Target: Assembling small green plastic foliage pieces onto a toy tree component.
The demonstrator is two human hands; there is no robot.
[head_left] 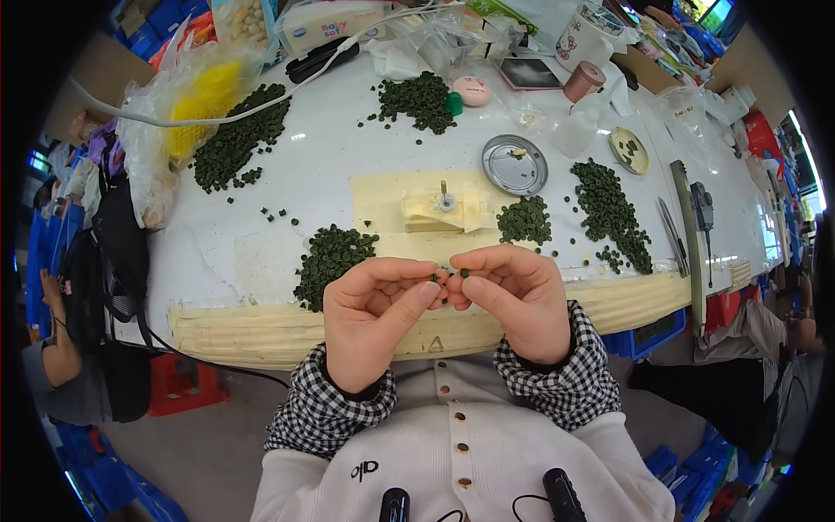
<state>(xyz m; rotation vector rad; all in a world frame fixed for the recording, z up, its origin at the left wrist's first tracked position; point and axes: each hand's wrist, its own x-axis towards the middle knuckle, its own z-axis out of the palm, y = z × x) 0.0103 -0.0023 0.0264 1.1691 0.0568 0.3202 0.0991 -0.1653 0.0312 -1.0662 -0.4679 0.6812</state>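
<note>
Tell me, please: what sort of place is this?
Probably a workshop: piles of small dark green parts lie on the white table, a blue crate shows below its near edge, and another person's arm is at far left.

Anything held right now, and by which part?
The left hand pinches a small dark-green piece, the right hand another, between thumb and fingers; which part is gripped is too small to tell.

A cream ribbed top (383, 444) has dark, gold-rimmed buttons (463, 448) down its front. The loose, gathered sleeves (323, 411) are checked black and white.
</note>
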